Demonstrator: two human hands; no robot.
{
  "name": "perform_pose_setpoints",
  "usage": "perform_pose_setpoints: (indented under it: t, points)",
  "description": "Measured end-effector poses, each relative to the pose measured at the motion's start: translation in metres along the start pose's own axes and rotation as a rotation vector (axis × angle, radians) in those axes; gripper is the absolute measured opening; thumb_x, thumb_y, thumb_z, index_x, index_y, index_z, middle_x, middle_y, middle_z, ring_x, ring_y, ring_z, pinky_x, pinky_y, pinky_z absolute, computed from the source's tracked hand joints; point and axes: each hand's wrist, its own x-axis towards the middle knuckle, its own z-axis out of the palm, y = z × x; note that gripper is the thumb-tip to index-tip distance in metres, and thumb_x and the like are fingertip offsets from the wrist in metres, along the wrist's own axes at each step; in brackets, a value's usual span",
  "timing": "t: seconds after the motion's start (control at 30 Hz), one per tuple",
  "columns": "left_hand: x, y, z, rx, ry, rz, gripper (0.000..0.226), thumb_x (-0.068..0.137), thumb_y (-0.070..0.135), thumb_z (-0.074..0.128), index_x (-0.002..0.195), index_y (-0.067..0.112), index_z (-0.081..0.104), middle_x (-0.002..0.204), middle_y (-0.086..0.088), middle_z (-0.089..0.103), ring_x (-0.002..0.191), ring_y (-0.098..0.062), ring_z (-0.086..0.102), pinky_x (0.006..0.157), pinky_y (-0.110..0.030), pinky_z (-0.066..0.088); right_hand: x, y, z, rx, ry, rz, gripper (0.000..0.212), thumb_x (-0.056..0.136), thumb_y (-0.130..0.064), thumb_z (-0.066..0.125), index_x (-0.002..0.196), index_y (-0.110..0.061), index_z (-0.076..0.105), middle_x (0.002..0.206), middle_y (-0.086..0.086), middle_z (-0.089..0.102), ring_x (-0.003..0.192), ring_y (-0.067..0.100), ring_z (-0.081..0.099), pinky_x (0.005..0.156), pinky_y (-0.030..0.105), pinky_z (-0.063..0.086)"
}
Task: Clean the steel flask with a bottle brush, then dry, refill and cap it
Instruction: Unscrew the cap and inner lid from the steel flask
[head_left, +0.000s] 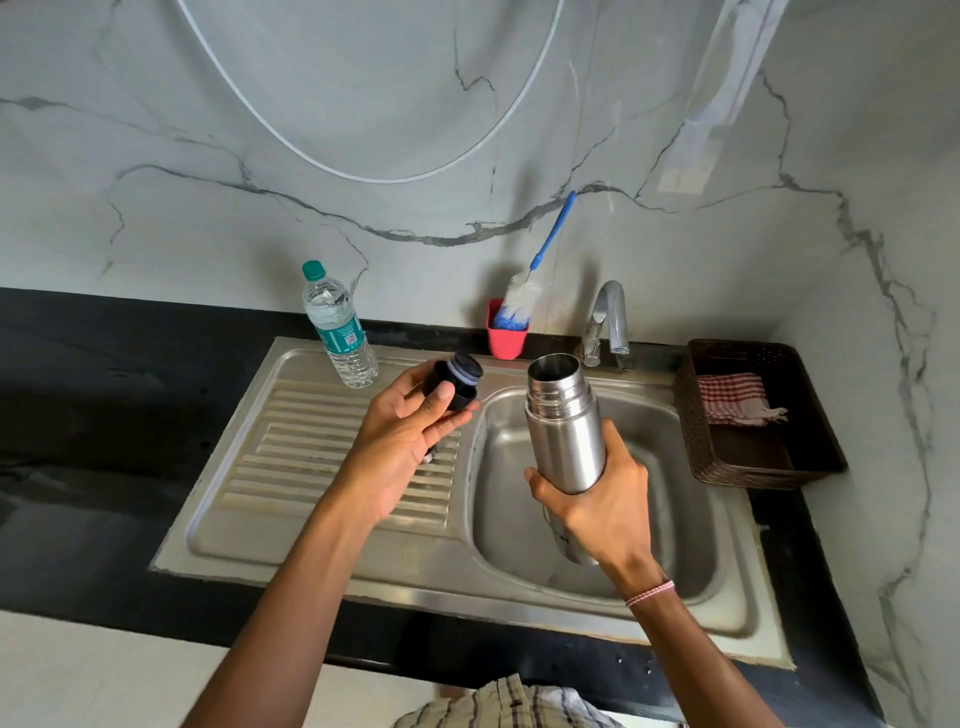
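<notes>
The steel flask (565, 421) is uncapped and held upright over the sink basin (675, 519), its open mouth facing up. My right hand (597, 509) grips its lower body. My left hand (410, 441) holds the black cap (454, 382) with a grey ring, above the draining board. A bottle brush (524, 296) with white and blue bristles and a blue handle stands in a red cup (506, 338) against the wall. A plastic water bottle (340, 327) with a green cap stands at the back left of the sink unit.
A steel tap (608, 322) rises behind the basin. A dark woven basket (701, 431) on the right holds a red-checked cloth (732, 397). The ribbed draining board (311, 457) lies left of the basin, set in a black counter (104, 415).
</notes>
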Motion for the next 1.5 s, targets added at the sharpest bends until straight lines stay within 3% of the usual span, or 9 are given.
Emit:
perform_pose_setpoints:
  t: [0.17,0.27,0.47,0.7,0.83,0.97,1.17,1.37,1.5]
  points:
    - [0.018,-0.051,-0.059,0.026,0.184,-0.112,0.051,0.083,-0.01,0.072,0.128,0.011,0.06,0.13,-0.013,0.07,0.123,-0.035,0.067,0.105,-0.041,0.054,0.0,0.002,0.007,0.003,-0.02,0.0,0.059,0.062,-0.035,0.094,0.105,-0.03,0.055,0.082,-0.015,0.066,0.074,0.002,0.066,0.058,0.015,0.053]
    - [0.02,-0.087,-0.094,0.271,0.29,-0.142,0.049,0.084,-0.008,0.078,0.126,0.014,0.067,0.123,-0.004,0.074,0.123,-0.022,0.067,0.091,-0.023,0.052,0.0,0.004,0.011,0.006,-0.024,0.005,0.058,0.062,-0.032,0.095,0.103,-0.029,0.054,0.08,-0.015,0.065,0.074,0.0,0.065,0.057,0.013,0.051]
    - [0.011,-0.137,-0.137,0.57,0.505,-0.115,0.057,0.075,-0.002,0.089,0.124,0.014,0.066,0.118,-0.001,0.072,0.101,-0.005,0.069,0.094,-0.026,0.055,0.0,0.008,0.017,-0.007,-0.027,0.014,0.057,0.061,-0.033,0.095,0.102,-0.026,0.055,0.08,-0.016,0.064,0.075,-0.003,0.064,0.057,0.009,0.048]
    - [0.014,-0.168,-0.157,1.116,0.394,0.005,0.068,0.073,0.012,0.093,0.133,0.014,0.061,0.13,-0.003,0.063,0.121,-0.022,0.06,0.105,-0.034,0.046,-0.001,0.01,0.022,-0.018,-0.04,0.022,0.06,0.062,-0.033,0.094,0.107,-0.029,0.054,0.084,-0.018,0.064,0.079,-0.002,0.065,0.06,0.018,0.054]
    - [0.019,-0.174,-0.151,1.209,0.376,0.014,0.066,0.076,0.014,0.091,0.134,0.016,0.059,0.128,-0.003,0.063,0.118,-0.023,0.062,0.098,-0.029,0.046,-0.001,0.014,0.024,-0.008,-0.041,0.047,0.062,0.062,-0.032,0.095,0.108,-0.03,0.054,0.085,-0.016,0.066,0.078,-0.001,0.066,0.061,0.021,0.056]
    - [0.022,-0.181,-0.152,1.245,0.361,0.023,0.067,0.076,0.017,0.091,0.134,0.018,0.058,0.127,-0.003,0.065,0.116,-0.025,0.064,0.097,-0.036,0.052,-0.001,0.02,0.023,0.0,-0.053,0.054,0.062,0.062,-0.031,0.095,0.109,-0.028,0.055,0.085,-0.014,0.066,0.078,0.001,0.066,0.06,0.015,0.054]
    - [0.027,-0.187,-0.156,1.236,0.382,0.0,0.072,0.077,0.02,0.091,0.139,0.013,0.055,0.133,-0.008,0.064,0.123,-0.029,0.061,0.101,-0.04,0.05,-0.001,0.031,0.017,-0.023,-0.059,0.074,0.06,0.062,-0.034,0.095,0.107,-0.025,0.057,0.083,-0.01,0.068,0.074,0.005,0.066,0.061,0.018,0.054]
    - [0.006,-0.209,-0.159,1.311,0.484,-0.008,0.101,0.086,0.043,0.081,0.159,0.0,0.025,0.163,-0.022,0.031,0.151,-0.038,0.033,0.119,-0.057,0.037,0.003,0.05,0.009,-0.104,-0.082,0.099,0.065,0.061,-0.047,0.094,0.109,-0.028,0.054,0.086,-0.012,0.067,0.071,0.009,0.066,0.064,0.032,0.059]
    - [-0.02,-0.23,-0.155,1.483,0.442,0.001,0.104,0.094,0.066,0.057,0.164,0.003,0.011,0.172,-0.019,0.011,0.158,-0.035,0.015,0.127,-0.052,0.021,0.007,0.072,0.0,-0.226,-0.14,0.123,0.066,0.06,-0.056,0.089,0.109,-0.033,0.051,0.084,-0.011,0.068,0.069,0.015,0.067,0.064,0.04,0.059]
